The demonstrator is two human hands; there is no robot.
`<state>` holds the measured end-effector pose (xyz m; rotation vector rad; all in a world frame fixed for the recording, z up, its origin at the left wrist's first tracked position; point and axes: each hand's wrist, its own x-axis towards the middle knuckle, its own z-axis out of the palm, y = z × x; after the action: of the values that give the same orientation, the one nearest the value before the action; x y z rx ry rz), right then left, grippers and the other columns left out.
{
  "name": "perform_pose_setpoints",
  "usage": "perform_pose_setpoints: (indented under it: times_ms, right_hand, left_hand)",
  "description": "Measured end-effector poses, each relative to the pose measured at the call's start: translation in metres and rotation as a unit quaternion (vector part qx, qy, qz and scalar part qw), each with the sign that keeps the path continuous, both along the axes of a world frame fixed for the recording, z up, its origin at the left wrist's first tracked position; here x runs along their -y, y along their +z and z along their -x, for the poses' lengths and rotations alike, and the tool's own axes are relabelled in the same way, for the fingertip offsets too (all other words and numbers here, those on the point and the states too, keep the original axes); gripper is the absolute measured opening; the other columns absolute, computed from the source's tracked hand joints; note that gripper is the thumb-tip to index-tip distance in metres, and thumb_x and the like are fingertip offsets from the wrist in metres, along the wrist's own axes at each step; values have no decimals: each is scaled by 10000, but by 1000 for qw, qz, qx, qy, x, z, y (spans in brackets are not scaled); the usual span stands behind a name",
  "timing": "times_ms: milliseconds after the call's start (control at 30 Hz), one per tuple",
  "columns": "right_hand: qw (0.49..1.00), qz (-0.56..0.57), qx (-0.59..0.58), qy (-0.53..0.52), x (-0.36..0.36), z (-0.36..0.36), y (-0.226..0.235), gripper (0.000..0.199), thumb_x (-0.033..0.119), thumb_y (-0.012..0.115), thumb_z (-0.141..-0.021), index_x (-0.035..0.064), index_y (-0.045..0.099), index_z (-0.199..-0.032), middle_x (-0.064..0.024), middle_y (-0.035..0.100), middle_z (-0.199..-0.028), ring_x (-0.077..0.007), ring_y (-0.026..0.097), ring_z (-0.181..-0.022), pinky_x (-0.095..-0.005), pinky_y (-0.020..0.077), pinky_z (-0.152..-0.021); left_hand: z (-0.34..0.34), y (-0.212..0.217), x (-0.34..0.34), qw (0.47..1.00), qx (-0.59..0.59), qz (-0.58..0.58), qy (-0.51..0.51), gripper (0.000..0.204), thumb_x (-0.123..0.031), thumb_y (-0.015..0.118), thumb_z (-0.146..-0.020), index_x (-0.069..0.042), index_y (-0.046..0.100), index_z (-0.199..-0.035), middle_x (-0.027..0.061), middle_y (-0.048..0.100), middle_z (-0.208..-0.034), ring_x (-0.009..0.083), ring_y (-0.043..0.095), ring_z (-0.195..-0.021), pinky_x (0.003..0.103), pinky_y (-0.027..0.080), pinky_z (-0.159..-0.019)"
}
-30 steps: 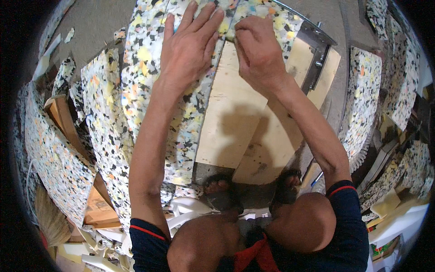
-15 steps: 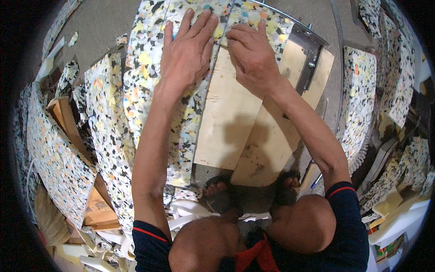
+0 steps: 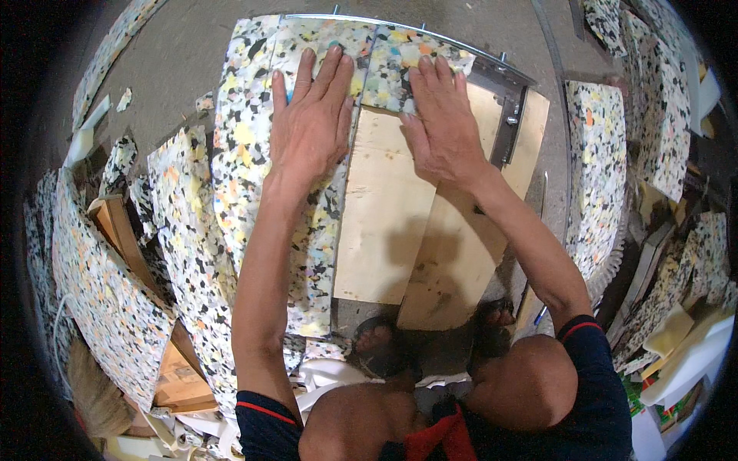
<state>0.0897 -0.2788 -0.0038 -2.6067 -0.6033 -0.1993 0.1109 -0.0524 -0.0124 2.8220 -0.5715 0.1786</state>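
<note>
My left hand (image 3: pixel 311 119) lies flat, fingers spread, on a long speckled foam sheet (image 3: pixel 244 131) with black, yellow and white flecks. My right hand (image 3: pixel 446 123) rests with its fingers stretched out across a smaller piece of the same foam (image 3: pixel 388 73), which lies along the far end of a wooden board (image 3: pixel 384 207). The two foam pieces meet edge to edge between my hands. A curved metal bar (image 3: pixel 453 44) with bolts runs along the far edge, and a dark metal bracket (image 3: pixel 511 123) is fixed at the right side of the board. Neither hand grips anything.
Leaning foam slabs (image 3: pixel 100 284) and a wooden frame piece (image 3: pixel 181 376) crowd the left. Another foam strip (image 3: pixel 598 161) lies to the right beside a coiled hose (image 3: pixel 611 265). White scraps (image 3: pixel 330 374) are heaped near my feet. A straw brush (image 3: pixel 96 384) sits at lower left.
My right hand has gone from curled fingers to lying flat with fingers stretched out. My left hand stays flat on the foam. The whole view has shifted slightly, showing more of the far edge.
</note>
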Motion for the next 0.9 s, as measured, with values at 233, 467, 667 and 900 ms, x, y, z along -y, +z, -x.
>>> perform_pose_setpoints:
  times_ms: [233,467,667,900]
  right_hand:
    - [999,25,-6,39,-3,-7,-6,677,299,565,-994,-131,364,-1476,-344,375,-1540,-473,266,-1503,-596,181,-1233]
    - [997,-26,-63,41,39,4,10,671,294,551,-999,-112,360,-1498,-314,324,-1592,-468,246,-1515,-558,182,-1251]
    - [998,-55,-17,0,36,5,-7,689,321,589,-986,-105,380,-1485,-308,349,-1579,-462,284,-1499,-522,206,-1249]
    - [961,-173,13,-214,45,-7,-5,470,243,699,-914,-69,633,-1260,-262,670,-1126,-399,650,-1052,-426,522,-914]
  left_hand:
    - [-4,7,10,999,-34,13,-9,546,-283,497,-1029,-88,438,-1535,106,382,-1629,374,246,-1539,643,162,-1218]
    - [10,11,47,991,-1,-115,-70,500,-357,475,-1051,-163,507,-1511,-25,421,-1614,333,197,-1563,710,111,-1201]
    - [15,11,47,992,26,-110,-50,468,-345,484,-1045,-186,548,-1480,-31,471,-1578,334,211,-1557,763,90,-1170]
    - [1,22,58,994,-18,-80,-66,522,-325,496,-1039,-64,492,-1491,98,475,-1564,335,299,-1524,634,148,-1231]
